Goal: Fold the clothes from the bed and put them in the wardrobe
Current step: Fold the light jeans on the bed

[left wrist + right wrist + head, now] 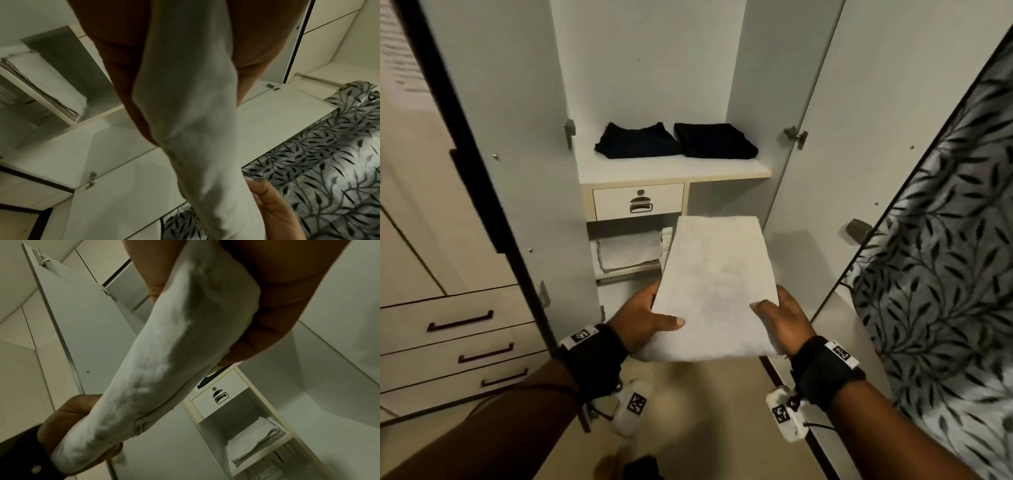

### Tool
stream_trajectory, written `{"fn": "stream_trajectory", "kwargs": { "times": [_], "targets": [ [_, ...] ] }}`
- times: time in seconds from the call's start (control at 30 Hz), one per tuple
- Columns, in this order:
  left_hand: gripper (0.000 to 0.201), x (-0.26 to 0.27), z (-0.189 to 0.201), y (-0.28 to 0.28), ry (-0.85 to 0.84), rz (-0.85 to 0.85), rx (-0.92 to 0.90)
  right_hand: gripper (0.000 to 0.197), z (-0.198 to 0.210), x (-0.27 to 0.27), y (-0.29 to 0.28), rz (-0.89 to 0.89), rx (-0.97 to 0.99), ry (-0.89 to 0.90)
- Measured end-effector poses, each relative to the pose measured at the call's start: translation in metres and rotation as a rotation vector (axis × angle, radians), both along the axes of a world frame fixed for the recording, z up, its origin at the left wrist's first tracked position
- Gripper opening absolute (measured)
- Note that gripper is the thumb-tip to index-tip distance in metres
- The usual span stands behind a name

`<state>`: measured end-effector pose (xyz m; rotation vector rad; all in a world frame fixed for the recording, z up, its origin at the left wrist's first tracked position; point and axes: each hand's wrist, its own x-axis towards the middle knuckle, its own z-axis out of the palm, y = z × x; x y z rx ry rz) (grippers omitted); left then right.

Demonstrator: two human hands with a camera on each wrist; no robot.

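A folded white garment is held flat in front of the open wardrobe. My left hand grips its near left edge, thumb on top. My right hand grips the near right edge the same way. In the left wrist view the white garment runs down the frame with my fingers under it. Seen from the right wrist, the garment spans between both hands. The garment's far end points at the lower shelf, where folded white clothes lie.
Two folded black garments lie on the upper shelf. A small drawer with a metal handle sits under it. Both wardrobe doors stand open either side. A leaf-patterned curtain hangs right; a chest of drawers stands left.
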<state>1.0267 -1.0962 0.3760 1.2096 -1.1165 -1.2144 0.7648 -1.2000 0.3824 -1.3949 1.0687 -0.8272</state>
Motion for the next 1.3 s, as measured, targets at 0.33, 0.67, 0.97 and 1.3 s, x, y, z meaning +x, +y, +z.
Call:
{"fn": "stream_trajectory", "kwargs": {
  "times": [0.33,0.67,0.97,1.3],
  "targets": [
    [0.068,0.046,-0.001,-0.125,-0.094,0.121,0.002,0.062,-0.007,0.061,-0.141,0.031,-0.028,0.027],
    [0.097,0.114,-0.010,-0.279,-0.084,0.180,0.014,0.055,-0.009,0.127,-0.319,0.137,-0.092,0.025],
    [0.092,0.134,0.013,-0.439,-0.126,0.205,-0.037,0.044,0.010,0.151,-0.482,0.115,-0.108,0.016],
    [0.067,0.153,0.068,-0.648,-0.206,0.296,-0.100,0.030,0.083,0.190,-0.709,0.219,-0.282,0.007]
  ]
}}
